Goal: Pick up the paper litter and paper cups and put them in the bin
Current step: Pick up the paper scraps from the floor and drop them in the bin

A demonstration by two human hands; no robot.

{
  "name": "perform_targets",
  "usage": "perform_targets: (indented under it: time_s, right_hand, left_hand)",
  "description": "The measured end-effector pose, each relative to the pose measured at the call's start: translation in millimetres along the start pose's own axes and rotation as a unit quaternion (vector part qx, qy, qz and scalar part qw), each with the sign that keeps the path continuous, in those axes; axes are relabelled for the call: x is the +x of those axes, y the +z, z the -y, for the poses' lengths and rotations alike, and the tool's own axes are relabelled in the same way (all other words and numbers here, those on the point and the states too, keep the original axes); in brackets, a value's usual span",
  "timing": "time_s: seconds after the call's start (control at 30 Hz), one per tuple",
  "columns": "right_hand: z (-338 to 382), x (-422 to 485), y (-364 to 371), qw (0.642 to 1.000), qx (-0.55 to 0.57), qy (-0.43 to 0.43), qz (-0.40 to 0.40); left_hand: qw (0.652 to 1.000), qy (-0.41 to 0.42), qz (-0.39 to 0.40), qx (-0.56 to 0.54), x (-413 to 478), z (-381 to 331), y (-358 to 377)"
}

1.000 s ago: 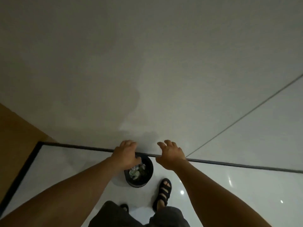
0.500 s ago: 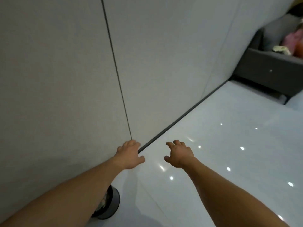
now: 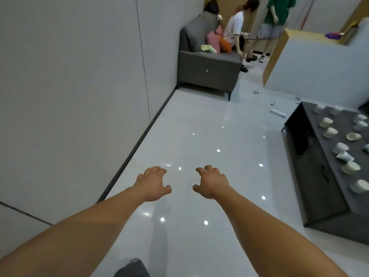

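head view, forward-down, over floor (image 3: pixel 199 136)

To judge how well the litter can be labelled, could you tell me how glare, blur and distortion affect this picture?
Head view: small bright glints dot the glossy floor; wide-angle distortion bends the wall seam; the paper cups on the dark table look soft; the paper litter beyond it is blurred.
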State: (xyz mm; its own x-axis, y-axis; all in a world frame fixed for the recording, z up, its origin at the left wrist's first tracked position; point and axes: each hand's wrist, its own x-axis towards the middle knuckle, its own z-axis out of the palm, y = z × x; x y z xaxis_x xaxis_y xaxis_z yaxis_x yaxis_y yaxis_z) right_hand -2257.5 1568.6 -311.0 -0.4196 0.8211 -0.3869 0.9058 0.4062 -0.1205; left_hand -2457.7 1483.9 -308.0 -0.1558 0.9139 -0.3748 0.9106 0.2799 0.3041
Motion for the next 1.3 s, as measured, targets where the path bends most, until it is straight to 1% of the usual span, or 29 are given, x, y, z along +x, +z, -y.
perform_targets:
  time_s: [0.2,0.37,0.63,0.77,0.83,0.93,1.07,1.13,1.2,1.3]
  right_hand:
    - [-54.0,57.5,-17.5,0.997,0.032,0.064,0.011]
    - [-95.6,140.7,-56.9,0.989,0.048,0.142,-0.007]
    - [-119.7,251.2,-112.8,0.978,0.101,0.180,-0.028]
    - [-163.8,295.8,-132.1,0.970,0.111,0.214,-0.023]
    - [-194.5,325.6,-144.7,0.968,0.113,0.224,-0.026]
    - [-242.4,375.8,-164.3,0.967,0.119,0.223,-0.026]
    - [-303.5,440.2,-203.4,0.968,0.118,0.221,-0.020]
    - [-330.6,469.7,-226.0,0.971,0.109,0.210,-0.026]
    - [-358.9,497.8,-249.0,0.971,0.105,0.210,-0.036]
    - [-394.5,533.3,-271.1,0.971,0.105,0.216,-0.024]
  left_hand:
    - [0.998,0.039,0.034,0.025,114.1,-31.8,-14.3]
    - [0.993,0.104,0.039,0.034,230.0,-57.2,-48.1]
    - [0.980,0.173,0.054,0.082,377.5,-98.9,-117.3]
    - [0.970,0.207,0.079,0.099,443.6,-140.7,-125.8]
    - [0.966,0.224,0.079,0.100,484.0,-165.2,-130.4]
    - [0.964,0.230,0.078,0.105,543.5,-201.2,-138.2]
    - [0.968,0.213,0.086,0.102,614.5,-242.2,-162.8]
    - [0.971,0.207,0.074,0.099,650.4,-261.6,-178.3]
    - [0.974,0.200,0.061,0.085,686.6,-282.2,-192.7]
    - [0.976,0.194,0.074,0.068,734.5,-308.9,-205.4]
